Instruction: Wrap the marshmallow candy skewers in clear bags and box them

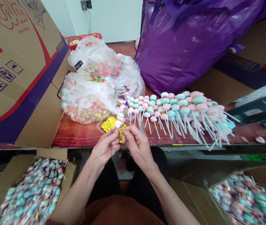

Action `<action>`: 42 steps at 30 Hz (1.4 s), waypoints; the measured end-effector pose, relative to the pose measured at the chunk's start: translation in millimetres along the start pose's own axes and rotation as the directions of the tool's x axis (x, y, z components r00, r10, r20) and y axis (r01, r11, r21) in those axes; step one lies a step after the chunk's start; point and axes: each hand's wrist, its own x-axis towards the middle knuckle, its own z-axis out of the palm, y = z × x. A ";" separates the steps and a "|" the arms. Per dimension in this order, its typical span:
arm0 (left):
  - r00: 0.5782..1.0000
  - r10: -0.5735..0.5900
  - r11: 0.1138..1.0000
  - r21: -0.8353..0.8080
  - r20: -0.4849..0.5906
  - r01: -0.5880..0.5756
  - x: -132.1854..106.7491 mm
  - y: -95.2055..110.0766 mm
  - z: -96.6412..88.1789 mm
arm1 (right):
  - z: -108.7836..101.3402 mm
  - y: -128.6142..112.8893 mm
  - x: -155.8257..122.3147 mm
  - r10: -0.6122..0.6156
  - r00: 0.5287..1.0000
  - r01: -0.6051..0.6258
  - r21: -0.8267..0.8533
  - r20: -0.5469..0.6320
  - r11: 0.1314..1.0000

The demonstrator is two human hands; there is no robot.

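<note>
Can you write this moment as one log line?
left hand: pinches wrapped lollipop | right hand: pinches gold tie at its stick | table: lollipop row, gold tie pile

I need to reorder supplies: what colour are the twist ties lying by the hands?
Shiny gold twist ties, clearest in the head view.

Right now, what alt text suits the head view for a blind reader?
The left hand and right hand pinch a wrapped candy stick above gold twist ties, beside rows of pastel candy sticks on a table.
</note>
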 end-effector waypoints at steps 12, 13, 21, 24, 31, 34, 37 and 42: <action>0.997 -0.067 0.991 -0.111 0.035 0.070 -5.3 -4.8 5.1 | -2.0 4.9 5.0 -0.618 0.786 0.518 -0.537 -0.008 0.666; 0.999 -0.020 0.997 -0.068 0.049 0.023 -5.4 -6.8 5.3 | 0.6 3.0 4.8 -0.599 0.800 0.491 -0.534 -0.037 0.689; 0.947 0.243 0.946 0.165 0.210 -0.280 -16.0 -6.4 16.3 | -0.1 -21.2 -3.8 -0.089 0.963 0.063 -0.109 -0.254 0.992; 0.902 0.370 0.838 0.340 0.222 -0.427 -22.0 -3.1 18.5 | -8.6 -34.4 -4.2 -0.091 0.964 0.068 -0.100 -0.249 0.993; 0.913 0.320 0.706 0.578 0.254 -0.408 -12.4 -18.3 23.7 | -18.2 -29.9 -26.7 0.195 0.964 -0.164 0.172 -0.183 0.971; 0.876 0.297 0.573 0.664 0.379 -0.481 -3.1 -30.4 30.2 | -23.8 -11.0 -55.7 0.376 0.915 -0.328 0.276 -0.144 0.904; 0.794 0.218 0.365 0.707 0.567 -0.605 22.4 -22.0 40.0 | -48.4 15.9 -88.5 0.459 0.781 -0.350 0.313 -0.422 0.883; 0.654 0.546 -0.201 0.839 0.524 -0.505 108.3 43.4 54.7 | -145.3 64.6 -125.8 0.524 0.351 -0.223 0.474 -0.776 0.852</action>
